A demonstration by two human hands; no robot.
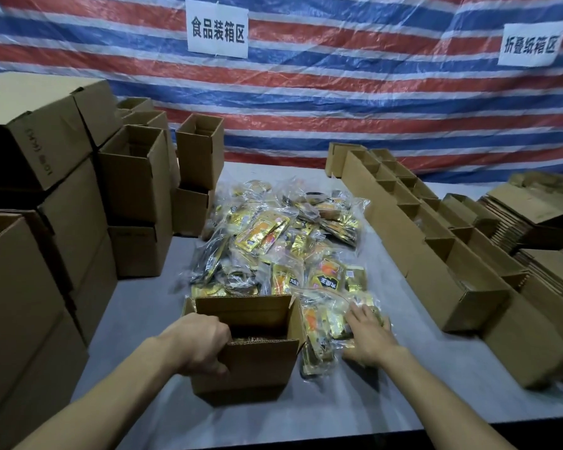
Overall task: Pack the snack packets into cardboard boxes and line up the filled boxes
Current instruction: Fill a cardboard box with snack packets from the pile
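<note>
Tarp [338, 92] signs 食品装箱区 [217, 29], 折叠纸箱区 [531, 44]; left fingers [220, 331] around box [260, 362], right fingers [358, 315] flat on packets [319, 329].

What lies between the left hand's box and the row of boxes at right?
In the head view, snack packets under the right hand lie beside the cardboard box, then bare table.

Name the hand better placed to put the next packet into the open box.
Right. The right hand lies on a packet bundle just beside the box, while the left hand grips the box's rim, steadying it.
</note>
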